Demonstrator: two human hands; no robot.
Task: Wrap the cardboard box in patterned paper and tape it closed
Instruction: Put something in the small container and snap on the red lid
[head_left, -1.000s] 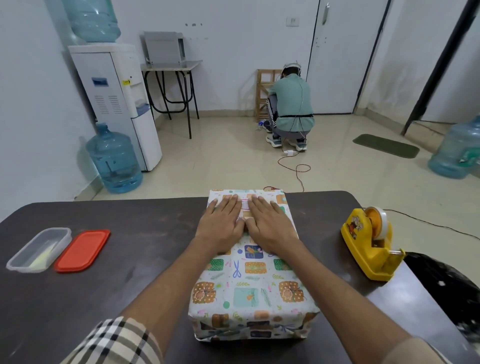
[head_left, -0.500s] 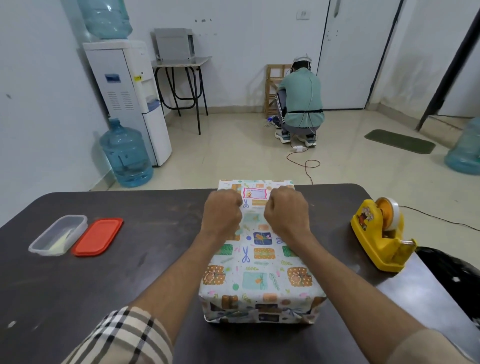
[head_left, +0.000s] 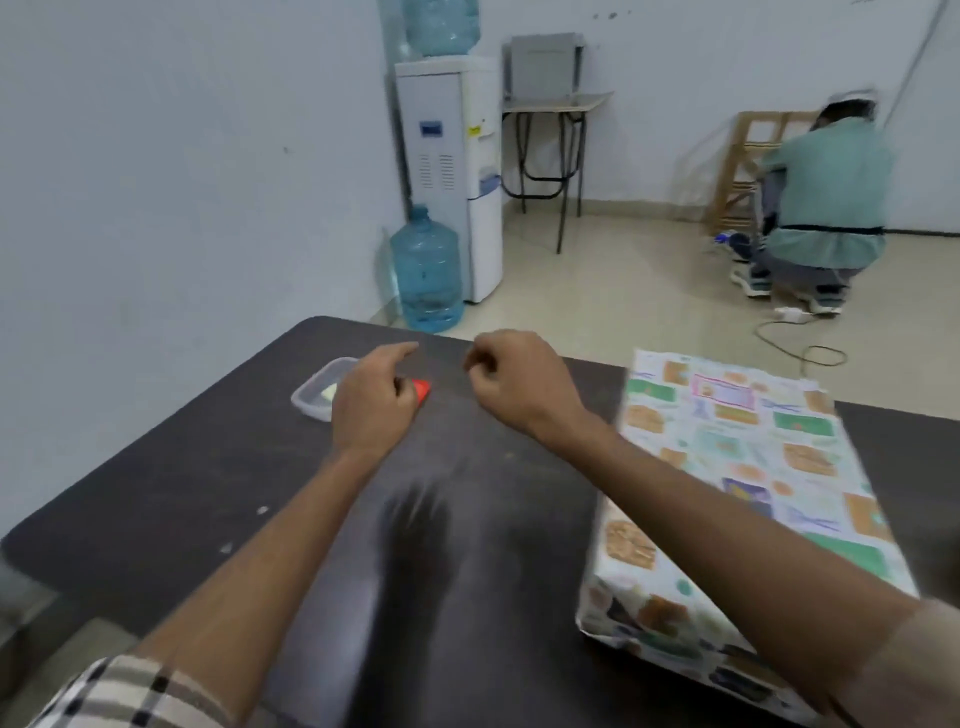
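The box (head_left: 737, 467), fully covered in patterned paper, lies on the right side of the dark table (head_left: 182, 493). Both my hands hover over the table to the left of it and touch nothing. My left hand (head_left: 371, 402) hangs above the red lid (head_left: 422, 391) with its forefinger stretched forward and the other fingers loosely bent. My right hand (head_left: 519, 387) is curled into a fist with nothing in it; its forearm crosses the box's near left corner. The tape dispenser is out of view.
A clear plastic container (head_left: 314, 397) sits beside the red lid near the table's far left edge. Beyond the table stand a water dispenser (head_left: 452, 171) and a blue bottle (head_left: 427, 273). A person (head_left: 826, 208) crouches on the floor by a cable.
The view swung left, so the box now sits at the right. Both hands left the box top and moved left over the table; the left hand reached the lid.
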